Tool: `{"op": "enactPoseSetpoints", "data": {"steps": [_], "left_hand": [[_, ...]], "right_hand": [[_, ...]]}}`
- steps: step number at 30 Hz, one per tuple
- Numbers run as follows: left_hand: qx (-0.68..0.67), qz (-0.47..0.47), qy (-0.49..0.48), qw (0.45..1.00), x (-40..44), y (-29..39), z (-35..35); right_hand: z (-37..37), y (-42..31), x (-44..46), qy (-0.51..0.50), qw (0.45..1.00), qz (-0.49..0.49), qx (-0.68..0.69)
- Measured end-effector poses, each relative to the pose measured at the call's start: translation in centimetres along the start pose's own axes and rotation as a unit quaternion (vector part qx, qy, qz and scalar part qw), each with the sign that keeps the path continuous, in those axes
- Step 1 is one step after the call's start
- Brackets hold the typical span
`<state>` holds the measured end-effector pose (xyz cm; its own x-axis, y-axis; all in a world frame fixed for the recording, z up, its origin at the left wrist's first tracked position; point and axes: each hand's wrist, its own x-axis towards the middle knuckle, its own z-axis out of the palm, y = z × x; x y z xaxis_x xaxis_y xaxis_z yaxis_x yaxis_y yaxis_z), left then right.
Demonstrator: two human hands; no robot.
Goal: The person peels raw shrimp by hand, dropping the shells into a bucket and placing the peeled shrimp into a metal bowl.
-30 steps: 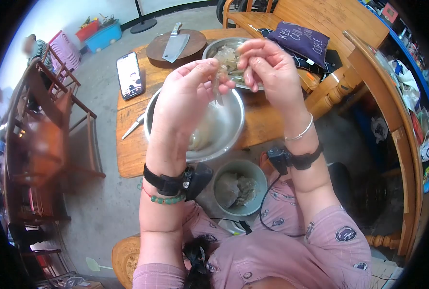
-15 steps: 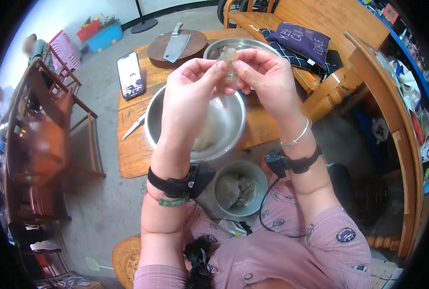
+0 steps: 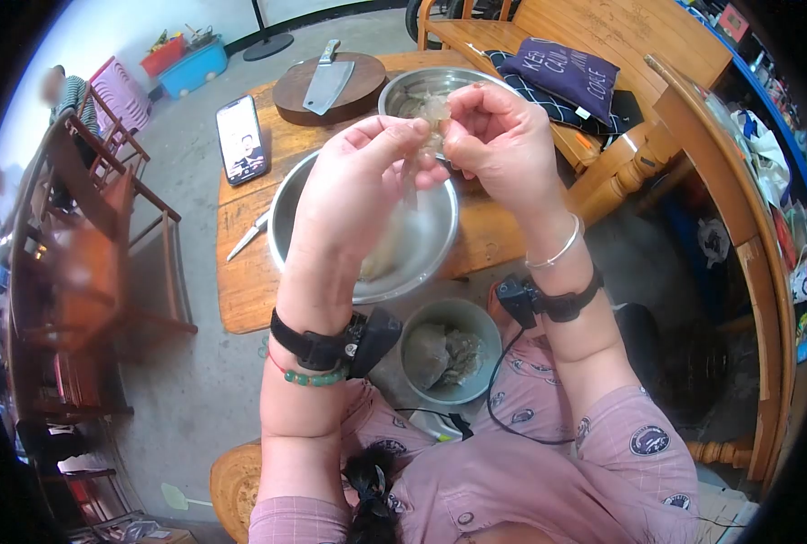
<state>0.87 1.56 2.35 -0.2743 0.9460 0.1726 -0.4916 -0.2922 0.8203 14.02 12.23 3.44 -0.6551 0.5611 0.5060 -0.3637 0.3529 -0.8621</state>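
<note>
Pinching translucent shrimp (image 3: 433, 138) — left hand (image 3: 360, 170), right hand (image 3: 507, 143) both — near round, shiny metal basin (image 3: 429, 238).

The room is brightly and softly lit, and the pale wall (image 3: 140, 27) is nearly bleached out at upper left. Glare is caught inside the metal bowl (image 3: 431, 240). Dim shadow is thrown below the wooden bench (image 3: 639, 41). The outer furniture is bowed by wide-angle distortion, ringed by black corners. The chair (image 3: 95, 272) is blurred, and the shrimp's (image 3: 434, 109) outline is softened.
</note>
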Motion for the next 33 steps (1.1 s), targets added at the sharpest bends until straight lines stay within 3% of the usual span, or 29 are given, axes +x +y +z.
{"op": "enactPoseSetpoints", "data": {"steps": [8, 13, 17, 25, 33], "left_hand": [[0.006, -0.032, 0.001, 0.999, -0.4, 0.7, -0.1], [0.085, -0.053, -0.063, 0.993, -0.4, 1.5, -1.1], [0.151, -0.053, -0.034, 0.987, -0.6, 1.8, -0.9], [0.327, -0.006, 0.019, 0.945, -1.0, 2.1, -0.5], [0.329, 0.087, 0.073, 0.938, -0.7, 1.4, -0.1]], "right_hand": [[-0.3, 0.3, 0.5, 0.034, 0.969, -0.164, -0.184], [-1.1, -0.5, 0.8, 0.004, 0.929, -0.258, -0.264], [-1.1, -0.9, 0.7, -0.015, 0.902, -0.309, -0.301], [-1.0, -1.0, 0.6, -0.054, 0.906, -0.302, -0.292], [-0.2, -1.0, -0.1, -0.061, 0.947, -0.226, -0.220]]}}
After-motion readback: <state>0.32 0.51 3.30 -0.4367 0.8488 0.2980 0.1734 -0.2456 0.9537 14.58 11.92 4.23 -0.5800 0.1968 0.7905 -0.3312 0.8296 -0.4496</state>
